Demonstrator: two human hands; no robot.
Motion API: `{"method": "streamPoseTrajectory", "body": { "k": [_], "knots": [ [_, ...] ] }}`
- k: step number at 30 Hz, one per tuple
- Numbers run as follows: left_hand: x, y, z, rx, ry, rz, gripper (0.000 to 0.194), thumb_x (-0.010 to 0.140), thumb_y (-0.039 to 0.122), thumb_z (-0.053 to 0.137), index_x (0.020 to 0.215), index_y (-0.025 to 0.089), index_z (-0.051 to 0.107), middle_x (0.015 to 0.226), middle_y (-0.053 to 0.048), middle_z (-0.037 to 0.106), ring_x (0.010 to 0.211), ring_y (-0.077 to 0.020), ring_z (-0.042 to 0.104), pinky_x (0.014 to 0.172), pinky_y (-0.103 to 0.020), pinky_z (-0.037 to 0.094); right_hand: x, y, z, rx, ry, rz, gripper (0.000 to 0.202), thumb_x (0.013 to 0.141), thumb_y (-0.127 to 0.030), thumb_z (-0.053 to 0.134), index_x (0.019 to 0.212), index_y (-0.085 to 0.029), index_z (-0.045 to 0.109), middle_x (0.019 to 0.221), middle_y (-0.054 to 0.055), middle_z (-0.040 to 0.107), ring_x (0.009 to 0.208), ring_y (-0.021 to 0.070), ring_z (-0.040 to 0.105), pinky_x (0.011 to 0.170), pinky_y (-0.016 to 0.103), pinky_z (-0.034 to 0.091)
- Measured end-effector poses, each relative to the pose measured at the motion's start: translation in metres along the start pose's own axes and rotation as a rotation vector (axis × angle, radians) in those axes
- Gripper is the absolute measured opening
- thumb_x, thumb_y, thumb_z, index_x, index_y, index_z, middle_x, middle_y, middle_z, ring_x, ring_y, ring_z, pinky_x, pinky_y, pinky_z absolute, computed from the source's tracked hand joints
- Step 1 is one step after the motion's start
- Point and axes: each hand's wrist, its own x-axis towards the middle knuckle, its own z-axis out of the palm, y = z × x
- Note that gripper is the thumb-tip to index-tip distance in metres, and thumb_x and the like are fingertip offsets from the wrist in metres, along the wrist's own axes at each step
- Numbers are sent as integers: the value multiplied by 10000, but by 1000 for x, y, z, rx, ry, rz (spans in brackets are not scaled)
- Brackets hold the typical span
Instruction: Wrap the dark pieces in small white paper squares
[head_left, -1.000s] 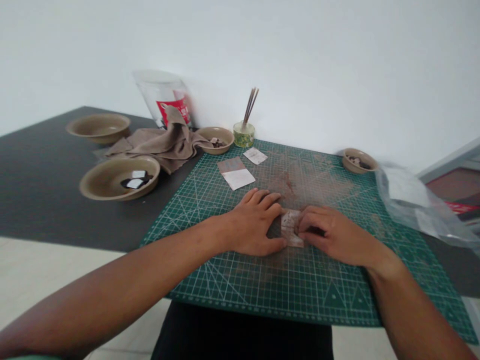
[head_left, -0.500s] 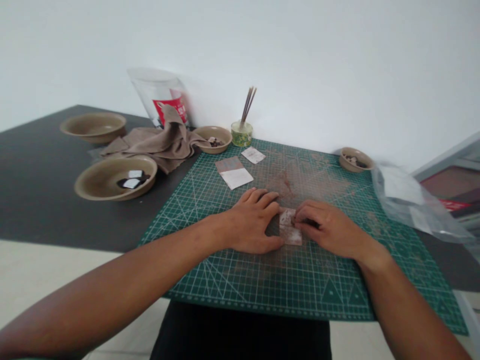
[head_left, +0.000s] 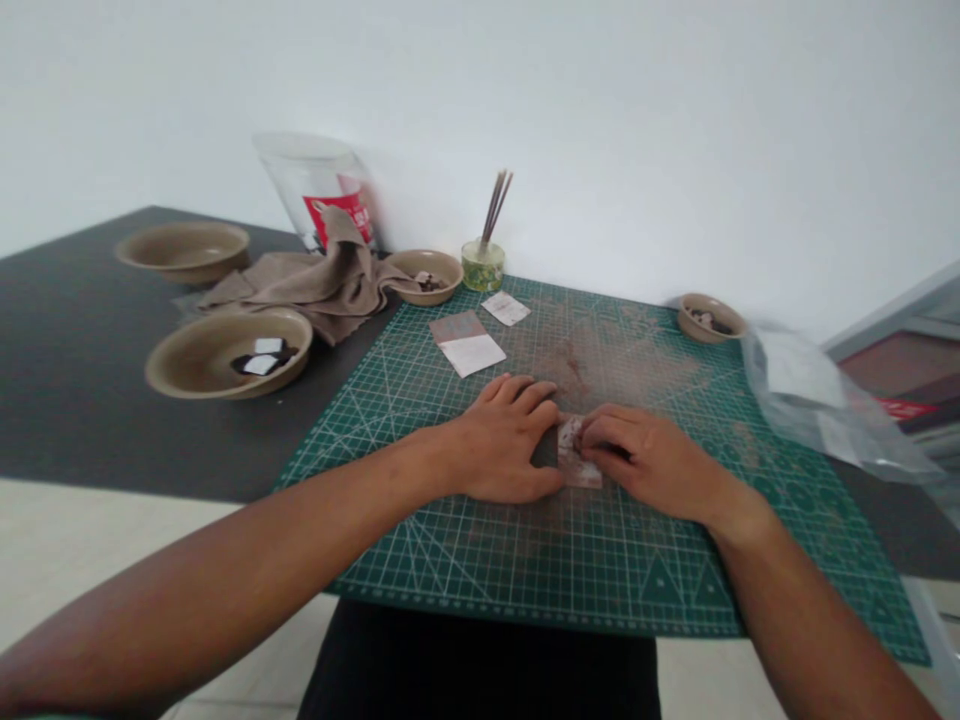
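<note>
A small whitish sheet with brown smears lies on the green cutting mat. My left hand rests flat beside it with fingers spread, thumb and index fingertips at the sheet's left edge. Over the sheet's right part, my right hand is closed in a pinch, fingertips down on its surface. Whatever sits between those fingertips is too small and hidden to name. Farther back are a folded-looking brown and white sheet and a smaller white piece. Brown dust covers the mat around them.
A bowl with dark and white pieces, another bowl and a brown cloth lie left. Small bowls hold bits. Sticks stand in a green jar. A plastic bag lies right.
My right hand's fingertips have shifted slightly left across the small sheet, still pinched. My left hand stays in place. The whole view has shifted very slightly.
</note>
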Motion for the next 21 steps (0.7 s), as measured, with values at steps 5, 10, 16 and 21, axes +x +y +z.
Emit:
{"method": "streamPoseTrajectory", "body": {
  "k": [5,10,16,21],
  "knots": [
    [0,1,0,14,9,-5,621,840,599,550,1301,185,500,1535,-127,364,1414,-351,283,1167,-506,185,5,-10,6,29,-57,-93,67,948,-189,580,932,-209,642,976,22,679,939,181,620,863,335,452],
    [0,2,0,20,2,-16,612,857,603,521,1290,170,512,1537,-142,358,1419,-357,279,1168,-513,178,5,-3,2,-45,25,32,86,957,-200,555,944,-197,640,974,48,667,920,195,612,836,348,456],
    [0,2,1,27,6,-7,659,848,614,535,1350,192,473,1541,-128,358,1423,-356,273,1173,-520,165,-3,-7,-4,39,-116,-58,73,936,-213,598,868,-207,624,913,15,662,855,173,601,791,318,441],
    [-1,2,-1,25,-8,-19,615,859,598,522,1304,173,502,1545,-138,348,1426,-357,269,1173,-516,168,4,-6,4,-53,12,30,80,962,-223,553,926,-200,621,951,40,650,893,194,595,807,341,434]
  ]
}}
